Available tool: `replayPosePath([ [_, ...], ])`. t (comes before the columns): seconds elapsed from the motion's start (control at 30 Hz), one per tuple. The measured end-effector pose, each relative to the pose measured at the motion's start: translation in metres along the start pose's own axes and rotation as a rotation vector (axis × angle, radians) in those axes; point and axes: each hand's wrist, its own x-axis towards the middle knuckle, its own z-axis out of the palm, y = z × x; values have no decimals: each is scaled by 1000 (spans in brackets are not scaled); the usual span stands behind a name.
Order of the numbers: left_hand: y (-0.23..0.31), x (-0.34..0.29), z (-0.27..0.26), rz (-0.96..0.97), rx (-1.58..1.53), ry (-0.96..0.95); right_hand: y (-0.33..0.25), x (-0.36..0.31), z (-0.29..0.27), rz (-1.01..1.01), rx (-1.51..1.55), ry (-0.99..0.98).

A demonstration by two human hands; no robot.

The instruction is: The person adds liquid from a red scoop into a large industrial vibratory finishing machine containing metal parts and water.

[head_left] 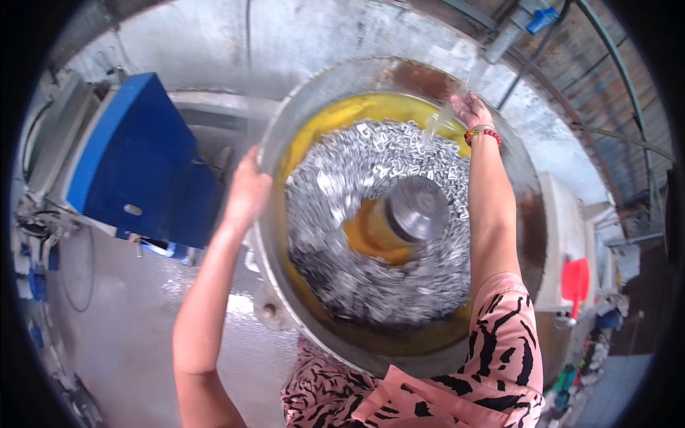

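A large round metal tub (531,235) with a yellow inner lining (342,110) sits in front of me. Many small silvery metal pieces (321,235) fill it, smeared by motion in a ring around a central metal post (417,209) with an orange-yellow base. My left hand (250,187) is closed at the tub's left rim, slightly blurred. Over the far right part of the tub, my right hand (471,110) is closed around what looks like a clear hose (437,123). Its lower end points down at the pieces. A beaded bracelet circles that wrist.
A blue panelled machine cover (135,157) stands to the left, above a wet grey floor (135,321). Above the right hand is a pipe with a blue-handled valve (542,21). A red scoop-like item (575,282) lies on a pale ledge at the right. A concrete wall (193,46) rises behind.
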Motion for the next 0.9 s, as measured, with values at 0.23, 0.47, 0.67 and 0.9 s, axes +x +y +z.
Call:
replayPosePath([
  [0.23, -8, 2, -4, -43, -58, 30, 84, 88, -20, -142, 503, 112],
  [0.47, 4, -3, 0, -53, 58, 31, 161, 104, 3, -143, 191, 227],
  [0.67, 25, -5, 1, -113, 86, -18, 261, 57, 167, -392, -573, 549],
  [0.9, 11, -5, -3, -79, 6, 37, 367, -94, 212, -403, -693, 65],
])
